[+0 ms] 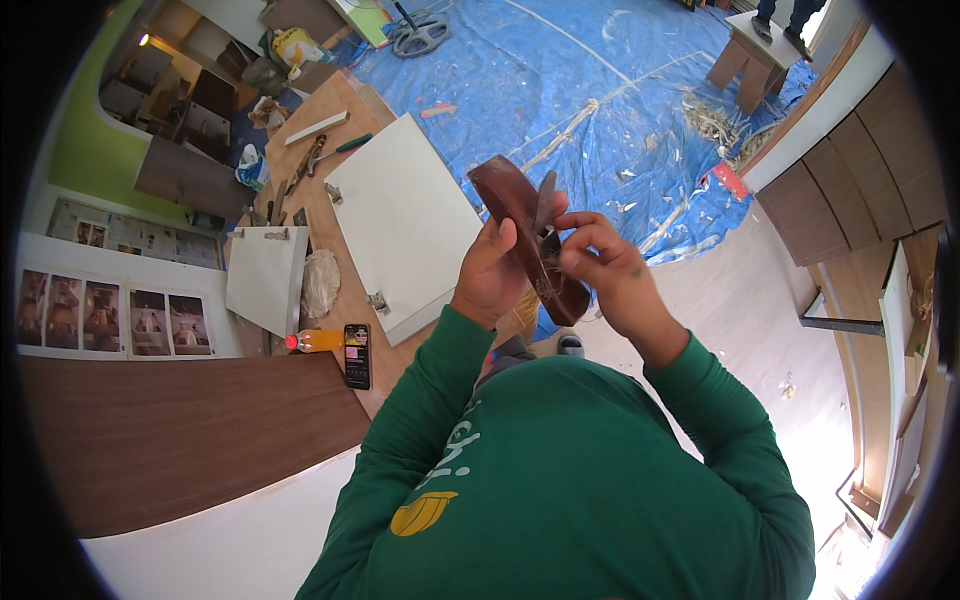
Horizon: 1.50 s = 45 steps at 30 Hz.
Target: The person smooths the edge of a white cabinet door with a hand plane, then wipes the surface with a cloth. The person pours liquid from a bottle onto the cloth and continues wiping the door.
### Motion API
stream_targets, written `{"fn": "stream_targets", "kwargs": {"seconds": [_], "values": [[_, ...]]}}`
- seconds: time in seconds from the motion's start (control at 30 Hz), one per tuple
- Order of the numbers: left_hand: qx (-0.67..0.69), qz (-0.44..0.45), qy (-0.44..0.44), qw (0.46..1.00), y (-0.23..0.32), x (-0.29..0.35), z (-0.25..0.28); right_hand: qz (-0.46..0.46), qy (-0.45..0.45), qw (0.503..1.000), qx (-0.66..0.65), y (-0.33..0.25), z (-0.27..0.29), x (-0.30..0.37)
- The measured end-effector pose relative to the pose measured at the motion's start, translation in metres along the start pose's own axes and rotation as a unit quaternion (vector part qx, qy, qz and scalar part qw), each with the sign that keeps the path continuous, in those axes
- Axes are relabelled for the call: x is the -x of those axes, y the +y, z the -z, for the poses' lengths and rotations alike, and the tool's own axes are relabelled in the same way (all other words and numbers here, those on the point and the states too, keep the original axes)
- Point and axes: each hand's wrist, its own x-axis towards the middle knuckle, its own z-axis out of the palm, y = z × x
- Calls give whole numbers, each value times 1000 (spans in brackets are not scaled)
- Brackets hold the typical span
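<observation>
A dark reddish-brown wooden hand plane is held up in front of my chest, tilted. My left hand is closed around its near-left side, with the thumb pointing up along the body. The flat grey plane iron sticks up out of the plane's middle. At the base of the iron, the thumb and fingers of my right hand pinch together over the mouth. Thin curled shavings cling there. What the right fingertips grip, if anything, is too small to make out.
Left of me, a wooden workbench carries white cabinet doors with hinges, pliers, a phone and an orange drink bottle. Blue sheeting covers the far floor. A person's feet stand on a stool, far right.
</observation>
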Motion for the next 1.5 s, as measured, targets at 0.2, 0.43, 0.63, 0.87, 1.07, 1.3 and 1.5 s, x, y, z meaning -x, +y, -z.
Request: {"fn": "stream_targets", "kwargs": {"seconds": [0.2,0.43,0.63,0.87,1.07,1.3,1.5], "values": [[-7,-18,16,1000,7,3,10,-21,36,961,-275,14,93,-10],[-40,-13,4,999,9,3,12,94,155,959,216,11,95,-27],[-124,-32,20,992,0,-7,3,13,39,964,264,28,87,-19],[-127,-4,45,991,-14,-10,-5,-66,14,994,89,41,31,-5],[-187,26,73,979,-19,-3,-11,-8,15,982,188,58,42,-5],[-157,-32,125,979,-13,7,24,-45,220,974,-35,39,90,-29],[-97,-28,90,991,-14,8,26,-27,174,950,258,73,145,-59]]}}
